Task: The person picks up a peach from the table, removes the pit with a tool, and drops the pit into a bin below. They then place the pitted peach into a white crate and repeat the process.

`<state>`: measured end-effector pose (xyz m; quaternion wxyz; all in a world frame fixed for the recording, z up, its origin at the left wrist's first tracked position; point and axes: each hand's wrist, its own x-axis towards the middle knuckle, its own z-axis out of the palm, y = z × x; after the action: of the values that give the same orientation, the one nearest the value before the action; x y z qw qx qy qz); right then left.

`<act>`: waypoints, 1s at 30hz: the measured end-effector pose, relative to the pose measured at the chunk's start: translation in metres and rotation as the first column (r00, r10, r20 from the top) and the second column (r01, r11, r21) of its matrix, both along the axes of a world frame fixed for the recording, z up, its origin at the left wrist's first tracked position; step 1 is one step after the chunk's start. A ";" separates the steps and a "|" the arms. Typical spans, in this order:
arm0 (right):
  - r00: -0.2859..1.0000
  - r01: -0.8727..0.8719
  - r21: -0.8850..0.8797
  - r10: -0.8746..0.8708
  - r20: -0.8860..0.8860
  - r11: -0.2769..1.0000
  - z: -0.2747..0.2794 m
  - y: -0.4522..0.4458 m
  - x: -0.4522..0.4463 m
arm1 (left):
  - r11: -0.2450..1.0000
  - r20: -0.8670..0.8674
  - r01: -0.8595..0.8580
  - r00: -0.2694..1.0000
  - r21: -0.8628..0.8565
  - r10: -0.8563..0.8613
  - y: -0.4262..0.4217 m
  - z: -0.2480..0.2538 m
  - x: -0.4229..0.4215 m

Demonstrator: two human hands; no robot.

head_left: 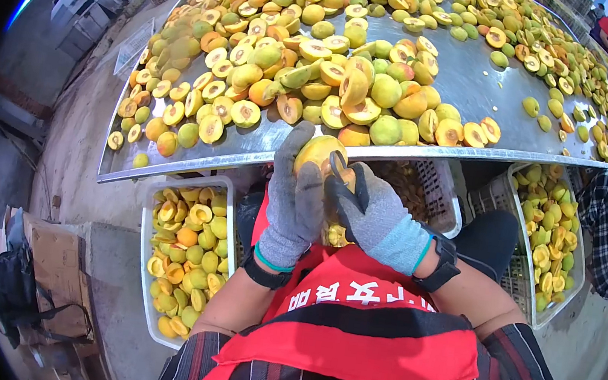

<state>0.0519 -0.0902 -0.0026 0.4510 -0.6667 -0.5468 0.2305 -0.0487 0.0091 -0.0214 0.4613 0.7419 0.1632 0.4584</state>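
My left hand (pixel 296 193), in a grey glove, is closed round a yellow peach (pixel 321 153) just in front of the table edge. My right hand (pixel 379 214), gloved in grey with dark fingertips, grips a small tool with a curved dark metal loop (pixel 336 165). The loop is against the right side of the peach; whether it has entered the flesh is hidden. The tool's handle is mostly covered by my fingers. Beyond my hands, many halved peaches (pixel 363 111) lie heaped on the metal table (pixel 473 108), several with the stone still showing.
Below the table to my left stands a white crate (pixel 231 234) of peach halves. A second white crate (pixel 578 281) of halves is at the right, and another crate (pixel 454 201) with brown contents sits under the table edge. A co-worker's plaid sleeve (pixel 602 219) is at far right.
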 end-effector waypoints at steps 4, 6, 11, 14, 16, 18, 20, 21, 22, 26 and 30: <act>0.980 -0.153 0.086 0.140 0.143 0.984 -0.007 0.001 0.002 | 1.000 -0.038 -0.009 0.999 0.021 0.010 0.004 -0.002 0.000; 0.963 -0.140 -0.176 0.093 -0.253 0.974 0.025 -0.001 0.000 | 0.999 -0.031 -0.031 0.999 0.044 0.032 0.003 0.007 -0.001; 0.983 -0.055 -0.080 0.068 0.173 0.995 -0.018 0.001 0.002 | 0.995 -0.144 0.037 0.989 0.095 -0.023 0.002 0.013 -0.002; 0.959 -0.111 -0.136 0.142 0.245 0.984 -0.031 0.001 0.005 | 0.995 -0.238 0.095 0.967 -0.016 -0.096 0.004 0.016 -0.004; 0.954 -0.147 -0.199 0.192 0.229 0.969 -0.044 0.000 0.004 | 0.989 -0.289 0.147 0.946 -0.023 -0.147 0.012 0.017 -0.007; 0.960 -0.142 -0.250 0.195 0.203 0.958 -0.049 -0.001 0.006 | 0.946 -0.501 0.315 0.809 -0.072 -0.308 0.021 0.021 -0.008; 0.964 -0.136 -0.293 0.195 0.182 0.946 -0.042 0.001 0.006 | 0.930 -0.557 0.313 0.745 -0.193 -0.367 0.024 0.021 -0.004; 0.985 -0.163 -0.304 0.172 0.003 0.939 -0.036 0.001 0.006 | 0.928 -0.435 0.263 0.826 -0.266 -0.359 0.020 0.018 0.001; 0.974 -0.192 -0.309 0.142 -0.176 0.932 -0.021 0.002 0.005 | 0.913 -0.307 0.221 0.893 -0.342 -0.331 0.020 0.015 0.004; 0.712 -0.298 -0.324 -0.016 -0.702 0.898 0.007 0.006 0.006 | 0.992 -0.206 0.043 0.976 -0.119 -0.067 0.011 0.001 0.008; 0.675 -0.310 -0.404 -0.100 -0.731 0.861 0.010 0.006 0.001 | 0.984 -0.199 0.105 0.971 -0.145 -0.133 0.011 -0.002 0.003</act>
<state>0.0525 -0.0845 0.0075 0.4289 -0.5770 -0.2810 0.6357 -0.0457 0.0204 -0.0239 0.5169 0.7618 0.1958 0.3380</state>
